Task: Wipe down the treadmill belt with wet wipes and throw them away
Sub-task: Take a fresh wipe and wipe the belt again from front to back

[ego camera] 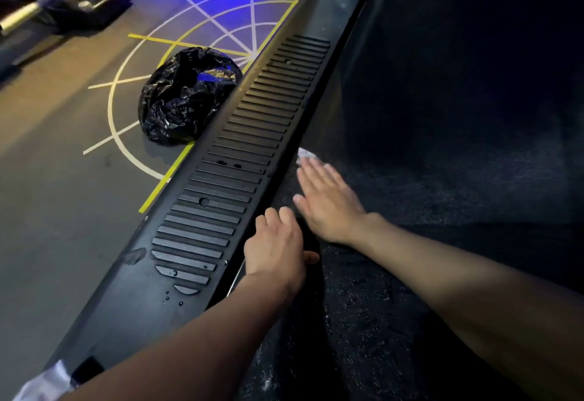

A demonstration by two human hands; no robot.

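Head view: belt (442,122) runs lengthwise toward upper right.

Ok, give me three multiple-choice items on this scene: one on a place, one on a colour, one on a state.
1. Where is the black bin bag? A) on the belt B) on the floor beside the ribbed side rail C) in a hand
2. What colour is the wipe? A) white B) green C) red
3. How is the right hand? A) a fist in the air B) flat, fingers straight, on the wipe C) gripping the bag
Answers: 1 B, it sits on the marked floor left of the rail. 2 A, a white edge shows beyond the hand. 3 B, its straight fingers lie over the wipe.
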